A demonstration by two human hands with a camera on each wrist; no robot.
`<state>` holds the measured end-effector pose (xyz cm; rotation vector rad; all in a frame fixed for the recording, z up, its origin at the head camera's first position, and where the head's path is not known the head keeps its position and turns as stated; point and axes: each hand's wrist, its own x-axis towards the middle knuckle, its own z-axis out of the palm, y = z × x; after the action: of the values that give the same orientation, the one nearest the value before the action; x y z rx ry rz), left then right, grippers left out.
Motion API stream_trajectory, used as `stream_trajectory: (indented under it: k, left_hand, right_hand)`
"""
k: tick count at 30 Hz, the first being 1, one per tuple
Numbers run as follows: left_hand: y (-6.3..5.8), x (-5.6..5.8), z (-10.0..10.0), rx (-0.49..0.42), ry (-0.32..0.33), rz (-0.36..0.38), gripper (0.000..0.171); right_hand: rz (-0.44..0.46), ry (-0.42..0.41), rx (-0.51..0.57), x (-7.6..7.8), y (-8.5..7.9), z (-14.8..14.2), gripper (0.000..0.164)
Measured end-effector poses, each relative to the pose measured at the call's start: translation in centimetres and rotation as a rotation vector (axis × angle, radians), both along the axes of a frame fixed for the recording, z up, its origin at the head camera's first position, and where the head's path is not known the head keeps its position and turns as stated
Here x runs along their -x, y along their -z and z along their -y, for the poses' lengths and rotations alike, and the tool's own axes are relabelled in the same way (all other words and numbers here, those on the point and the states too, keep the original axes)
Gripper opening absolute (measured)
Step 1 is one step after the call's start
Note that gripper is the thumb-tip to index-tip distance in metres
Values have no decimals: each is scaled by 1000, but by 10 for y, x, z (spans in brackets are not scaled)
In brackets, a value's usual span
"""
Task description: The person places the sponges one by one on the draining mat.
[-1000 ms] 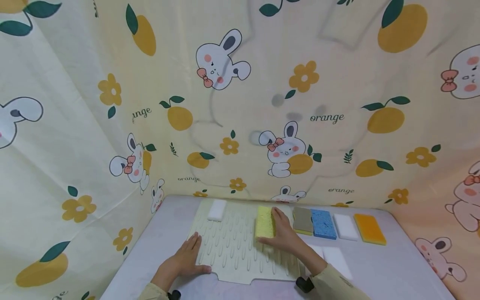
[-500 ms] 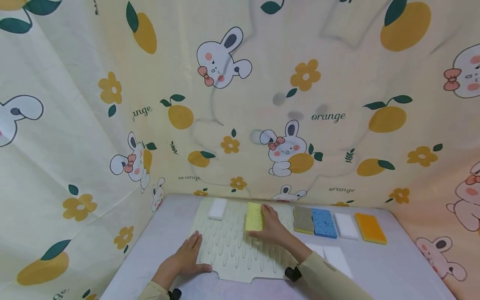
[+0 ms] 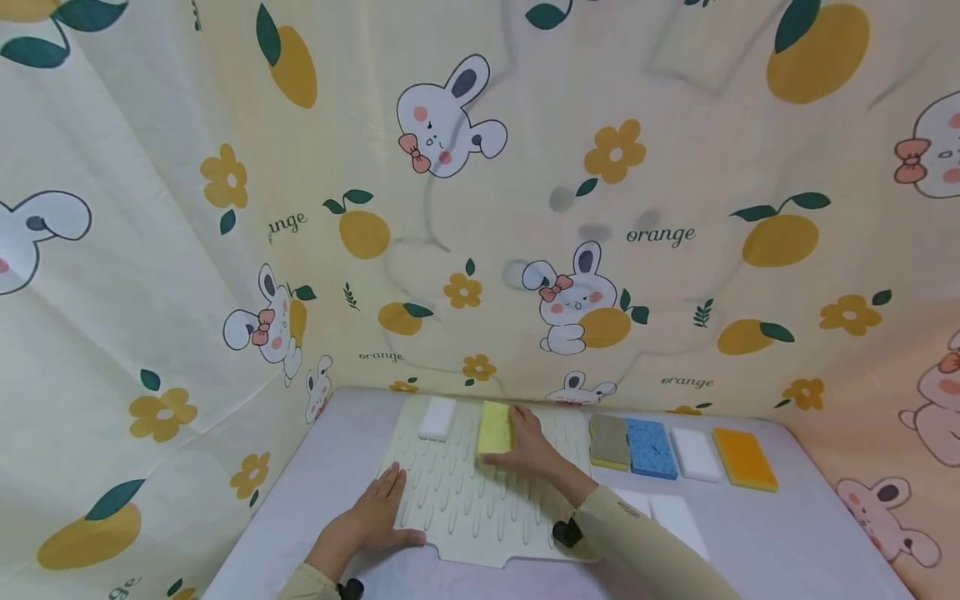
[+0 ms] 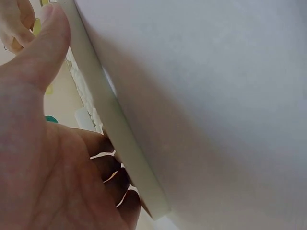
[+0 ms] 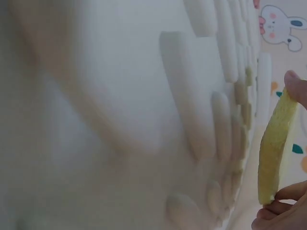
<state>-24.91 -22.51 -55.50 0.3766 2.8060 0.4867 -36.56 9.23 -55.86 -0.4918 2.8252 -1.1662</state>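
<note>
My right hand (image 3: pixel 529 446) pinches a yellow sponge (image 3: pixel 495 427) between thumb and fingers, over the upper middle of a pale ridged board (image 3: pixel 457 533). In the right wrist view the sponge (image 5: pixel 276 148) is seen edge-on, gripped at its two ends, beside the raised oblong ridges. A white sponge (image 3: pixel 437 418) rests on the board at its far left. My left hand (image 3: pixel 372 512) lies along the board's left edge with fingers extended and thumb at the near left corner. In the left wrist view, fingertips touch the side of the board (image 4: pixel 120 129).
To the right of the board stands a row: a grey-topped sponge (image 3: pixel 610 442), a blue sponge (image 3: pixel 651 448), a white sponge (image 3: pixel 696 455) and an orange sponge (image 3: pixel 746 459). More white pieces (image 3: pixel 677 523) lie nearer, partly behind the right sleeve. A printed curtain (image 3: pixel 480 208) encloses the table.
My right hand has carried the yellow sponge leftward across the board, closer to the white sponge. The left hand stays in place at the board's edge.
</note>
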Motion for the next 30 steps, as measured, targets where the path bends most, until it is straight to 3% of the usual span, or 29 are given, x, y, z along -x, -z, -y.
stream_trajectory:
  k: [6, 15, 25, 30]
  left_hand:
    - [2, 2, 2, 1, 6, -1, 123]
    - [1, 3, 0, 9, 3, 2, 121]
    - [8, 3, 4, -57, 42, -8, 133]
    - [2, 1, 2, -54, 25, 4, 130]
  right_hand:
    - [7, 5, -9, 9, 7, 8, 128]
    - [25, -10, -30, 20, 3, 21, 124]
    - [48, -4, -54, 32, 7, 32, 127]
    - [60, -8, -28, 34, 7, 35, 125]
